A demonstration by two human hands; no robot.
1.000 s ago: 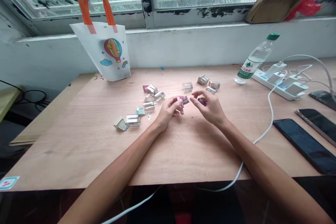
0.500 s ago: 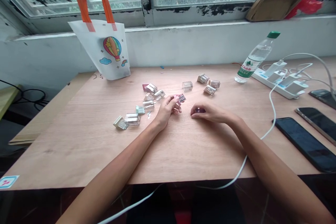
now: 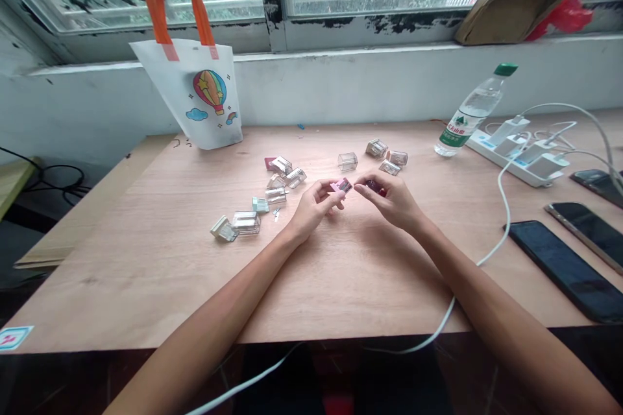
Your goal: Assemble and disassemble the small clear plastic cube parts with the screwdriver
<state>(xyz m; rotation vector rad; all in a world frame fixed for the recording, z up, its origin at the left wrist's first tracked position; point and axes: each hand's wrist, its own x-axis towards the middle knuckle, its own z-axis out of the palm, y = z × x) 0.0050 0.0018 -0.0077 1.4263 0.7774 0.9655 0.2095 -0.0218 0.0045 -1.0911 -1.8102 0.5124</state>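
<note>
My left hand pinches a small pink and clear plastic piece between thumb and fingertips, just above the wooden table. My right hand is curled close beside it, its fingers closed round a small dark purple piece and its fingertips almost touching the pink piece. To the left of my left hand lies a loose group of several clear plastic boxes. More clear boxes lie just beyond my right hand.
A white tote bag with orange handles stands at the back left. A water bottle, a power strip with chargers, white cables and dark phones fill the right side.
My right hand, which lay low on the table half a second ago, has lifted and come back towards my left hand. My left hand has barely moved.
</note>
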